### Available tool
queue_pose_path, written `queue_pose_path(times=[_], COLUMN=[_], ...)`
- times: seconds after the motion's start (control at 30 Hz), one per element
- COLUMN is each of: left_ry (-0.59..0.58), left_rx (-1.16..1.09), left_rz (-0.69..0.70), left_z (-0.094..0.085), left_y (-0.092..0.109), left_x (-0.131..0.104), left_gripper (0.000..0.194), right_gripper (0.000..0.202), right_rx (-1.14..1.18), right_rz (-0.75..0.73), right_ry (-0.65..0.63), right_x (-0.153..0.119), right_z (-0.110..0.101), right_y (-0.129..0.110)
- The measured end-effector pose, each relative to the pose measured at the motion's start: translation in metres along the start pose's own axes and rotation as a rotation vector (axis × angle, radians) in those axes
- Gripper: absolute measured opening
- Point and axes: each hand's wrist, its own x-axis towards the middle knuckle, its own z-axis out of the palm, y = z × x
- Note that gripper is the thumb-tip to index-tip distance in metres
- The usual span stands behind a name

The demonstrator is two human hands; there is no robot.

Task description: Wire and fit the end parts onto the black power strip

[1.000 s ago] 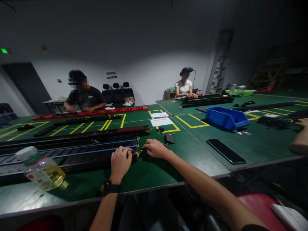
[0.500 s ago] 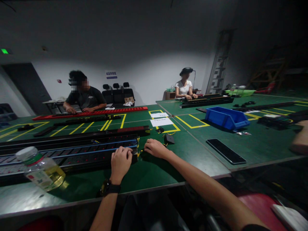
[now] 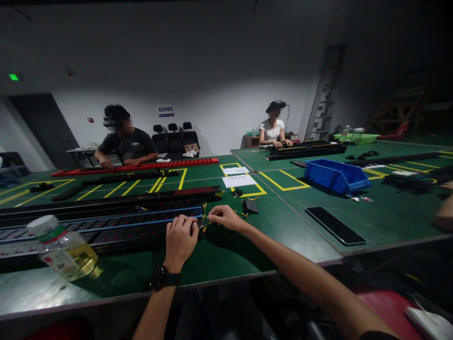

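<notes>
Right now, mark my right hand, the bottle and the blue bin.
Right hand [image 3: 227, 217]: head view, back of the hand.
Bottle [image 3: 63, 252]: head view, middle of its body.
Blue bin [image 3: 323, 177]: head view, near outer wall.

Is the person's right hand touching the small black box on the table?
Apart. The head view shows green table between the right hand and the black box.

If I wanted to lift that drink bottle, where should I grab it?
Probably around the body of the bottle, below the white cap, coming from the near table edge: its rounded sides suit a wrapping grip, and the black rails behind likely crowd the far side.
</notes>
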Motion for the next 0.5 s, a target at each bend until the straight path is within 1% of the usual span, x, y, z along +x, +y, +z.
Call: queue_pose_path(times=[0.1, 0.17, 0.3, 0.5], left_ry=[-0.010, -0.037, -0.089, -0.097], left_rx=[-0.016, -0.057, -0.154, -0.234], left_rz=[0.083, 0.124, 0.165, 0.183], left_z=[-0.001, 0.000, 0.002, 0.002], left_y=[0.005, 0.007, 0.006, 0.004], left_x=[0.001, 0.001, 0.002, 0.002], left_gripper=[0.027, 0.026, 0.024, 0.020], right_gripper=[0.052, 0.055, 0.057, 0.058], right_rx=[0.241, 0.309, 0.323, 0.347], right_rz=[0.097, 0.144, 0.179, 0.180], right_ry=[-0.139, -0.187, -0.212, -0.205], right_x=[-0.002, -0.005, -0.009, -0.009], right_z=[0.006, 0.008, 0.008, 0.005], right_y=[-0.007, -0.011, -0.016, -0.018])
